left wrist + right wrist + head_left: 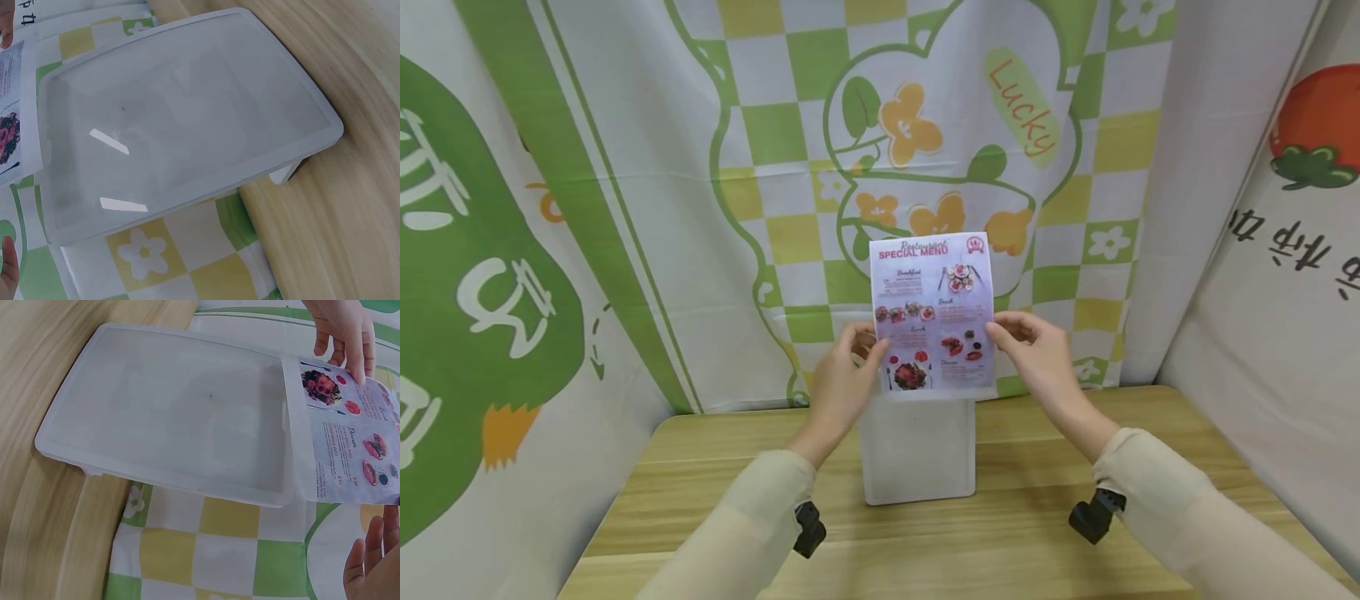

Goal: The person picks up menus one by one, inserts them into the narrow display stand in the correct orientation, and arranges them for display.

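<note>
Head view: the printed restaurant menu sheet (934,292) is upright at the top edge of the white sign stand (917,454); left hand (844,379) and right hand (1037,354) pinch its left and right edges, thumbs on the near face; it is probably light, flexible, easily creased, best held by both edges; far-side fingertips are partly hidden.
Left wrist view: sheet mostly cut off.
Right wrist view: whether sheet and stand touch, cannot tell.

From here I'm seeing room over the surface (715,467) either side of the white stand (917,458); stand and menu sheet (934,321) are blocking the middle, printed curtain (763,133) is closing off the back.
</note>
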The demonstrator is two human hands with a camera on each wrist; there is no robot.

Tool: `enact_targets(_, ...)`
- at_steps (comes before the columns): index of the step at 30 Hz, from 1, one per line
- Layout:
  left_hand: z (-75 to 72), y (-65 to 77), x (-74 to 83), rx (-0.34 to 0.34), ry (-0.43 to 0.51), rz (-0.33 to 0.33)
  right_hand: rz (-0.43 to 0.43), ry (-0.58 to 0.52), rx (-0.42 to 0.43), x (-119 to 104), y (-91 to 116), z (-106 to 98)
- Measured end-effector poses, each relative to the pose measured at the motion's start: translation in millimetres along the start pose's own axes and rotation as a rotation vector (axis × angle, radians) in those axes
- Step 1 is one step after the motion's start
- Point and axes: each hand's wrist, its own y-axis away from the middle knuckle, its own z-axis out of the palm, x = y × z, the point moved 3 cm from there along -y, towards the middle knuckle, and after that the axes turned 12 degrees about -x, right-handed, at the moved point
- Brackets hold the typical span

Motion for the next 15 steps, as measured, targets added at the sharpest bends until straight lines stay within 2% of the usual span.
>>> enact_targets(5,-4.1,-7.7,0.2,0.031,0.007,0.009,0.008,-0.008,0.014,-2,-11,3)
enact_targets(15,-9.7,-19.8,-2.5,0.068,0.029,-0.030,-0.024,-0.054,0.053,-7,-31,9)
